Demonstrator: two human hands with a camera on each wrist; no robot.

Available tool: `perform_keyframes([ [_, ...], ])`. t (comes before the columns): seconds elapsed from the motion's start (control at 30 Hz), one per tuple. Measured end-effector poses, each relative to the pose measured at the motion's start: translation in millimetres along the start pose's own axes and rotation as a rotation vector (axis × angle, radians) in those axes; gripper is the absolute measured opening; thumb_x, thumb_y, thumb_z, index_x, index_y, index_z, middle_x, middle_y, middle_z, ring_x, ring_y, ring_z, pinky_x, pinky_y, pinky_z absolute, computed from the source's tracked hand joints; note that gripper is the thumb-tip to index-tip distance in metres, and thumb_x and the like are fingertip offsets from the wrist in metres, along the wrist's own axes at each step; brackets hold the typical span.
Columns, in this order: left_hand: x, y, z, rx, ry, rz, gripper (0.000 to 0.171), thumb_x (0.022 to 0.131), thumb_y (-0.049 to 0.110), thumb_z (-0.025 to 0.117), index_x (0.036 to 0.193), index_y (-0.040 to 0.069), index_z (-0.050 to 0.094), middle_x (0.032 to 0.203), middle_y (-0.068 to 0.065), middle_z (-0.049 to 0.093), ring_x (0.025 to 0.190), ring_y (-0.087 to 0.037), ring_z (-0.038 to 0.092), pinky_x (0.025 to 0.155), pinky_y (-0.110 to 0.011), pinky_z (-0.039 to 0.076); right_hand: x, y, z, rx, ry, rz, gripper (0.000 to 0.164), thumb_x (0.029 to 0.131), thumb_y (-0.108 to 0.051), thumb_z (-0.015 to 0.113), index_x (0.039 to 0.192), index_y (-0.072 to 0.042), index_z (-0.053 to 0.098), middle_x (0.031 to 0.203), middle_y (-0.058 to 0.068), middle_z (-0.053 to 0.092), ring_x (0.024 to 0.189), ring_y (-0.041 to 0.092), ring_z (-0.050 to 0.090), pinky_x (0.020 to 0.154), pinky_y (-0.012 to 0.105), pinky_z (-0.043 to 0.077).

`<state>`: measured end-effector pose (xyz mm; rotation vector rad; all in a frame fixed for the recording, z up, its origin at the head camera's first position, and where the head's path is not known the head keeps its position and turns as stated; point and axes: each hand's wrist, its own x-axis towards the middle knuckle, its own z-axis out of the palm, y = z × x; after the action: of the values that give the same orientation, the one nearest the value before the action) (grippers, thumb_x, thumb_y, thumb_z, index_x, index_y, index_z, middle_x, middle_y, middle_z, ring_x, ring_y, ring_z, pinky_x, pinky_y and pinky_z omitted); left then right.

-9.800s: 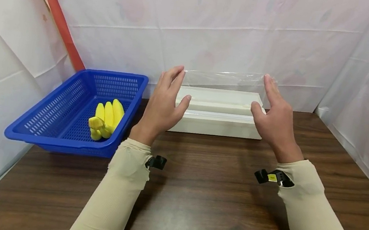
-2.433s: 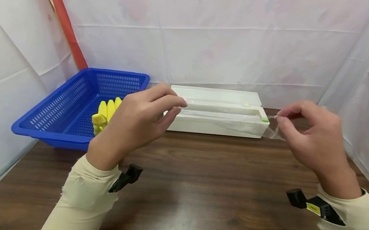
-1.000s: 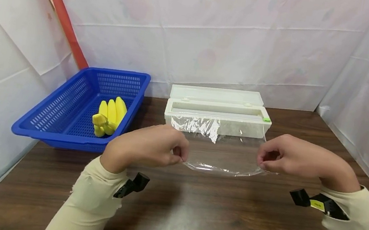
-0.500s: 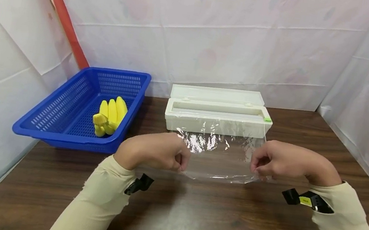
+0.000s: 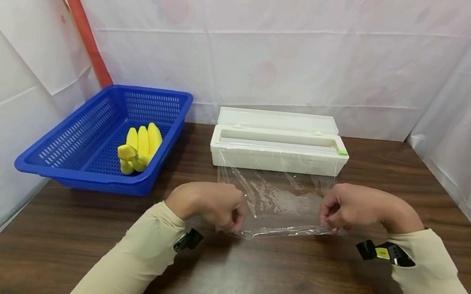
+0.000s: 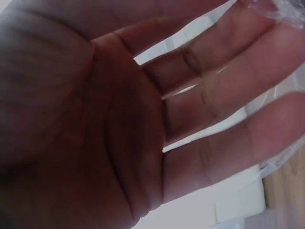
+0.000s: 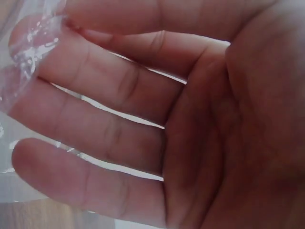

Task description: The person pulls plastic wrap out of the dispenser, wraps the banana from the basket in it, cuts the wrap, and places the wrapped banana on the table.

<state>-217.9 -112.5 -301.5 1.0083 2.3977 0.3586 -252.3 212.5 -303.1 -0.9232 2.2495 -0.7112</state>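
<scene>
A sheet of clear plastic wrap (image 5: 273,197) stretches from a white wrap dispenser box (image 5: 278,162) toward the front of the table. My left hand (image 5: 211,203) pinches its near left corner between thumb and fingers. At the near right corner my right hand (image 5: 355,208) pinches the same film. Between the two hands the film's front edge runs bunched and slightly slanted, lower on the left. In the right wrist view, crinkled wrap (image 7: 43,45) lies over the fingertips; the left wrist view shows wrap (image 6: 286,12) at the fingertips too. The dispenser's lid (image 5: 280,119) stands raised behind it.
To the left stands a blue plastic basket (image 5: 86,177) with a bunch of yellow bananas (image 5: 140,148) inside. A green cutter slide (image 5: 342,152) sits at the dispenser's right end. Pale cloth walls (image 5: 276,47) enclose the brown wooden table (image 5: 288,285) at the back and sides.
Earlier the right hand alone held the film at the dispenser's right end. Both hands then gripped it and drew it forward; over the last second the left hand moved nearer and rightward.
</scene>
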Motion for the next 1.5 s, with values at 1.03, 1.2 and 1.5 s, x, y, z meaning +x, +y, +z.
perform_keyframes([
  [1.03, 8.4, -2.9, 7.4, -0.021, -0.040, -0.048, 0.021, 0.084, 0.000, 0.068, 0.076, 0.019, 0.074, 0.069, 0.008, 0.069, 0.065, -0.005, 0.062, 0.068, -0.025, 0.051, 10.7, 5.7, 8.8, 0.001, -0.087, 0.134, 0.014, 0.088, -0.015, 0.072, 0.075, -0.013, 0.075, 0.066, 0.002, 0.067, 0.062, 0.018, 0.064, 0.053, 0.030, 0.051],
  [1.2, 8.4, -8.0, 8.1, -0.067, -0.041, -0.066, 0.019, 0.085, 0.002, 0.068, 0.077, 0.018, 0.074, 0.070, 0.005, 0.070, 0.065, -0.009, 0.065, 0.066, -0.025, 0.053, 12.3, 6.0, 11.3, 0.031, -0.100, 0.219, 0.013, 0.089, -0.018, 0.072, 0.078, -0.011, 0.074, 0.069, 0.006, 0.070, 0.065, 0.023, 0.069, 0.054, 0.035, 0.054],
  [1.5, 10.1, -18.5, 2.9, -0.174, 0.029, -0.060, 0.008, 0.094, 0.010, 0.067, 0.092, 0.014, 0.074, 0.072, 0.000, 0.070, 0.066, -0.017, 0.070, 0.065, -0.031, 0.057, 11.6, 9.5, 7.2, 0.032, -0.056, 0.085, 0.008, 0.091, -0.017, 0.071, 0.087, -0.011, 0.068, 0.077, 0.005, 0.069, 0.069, 0.023, 0.066, 0.058, 0.034, 0.054],
])
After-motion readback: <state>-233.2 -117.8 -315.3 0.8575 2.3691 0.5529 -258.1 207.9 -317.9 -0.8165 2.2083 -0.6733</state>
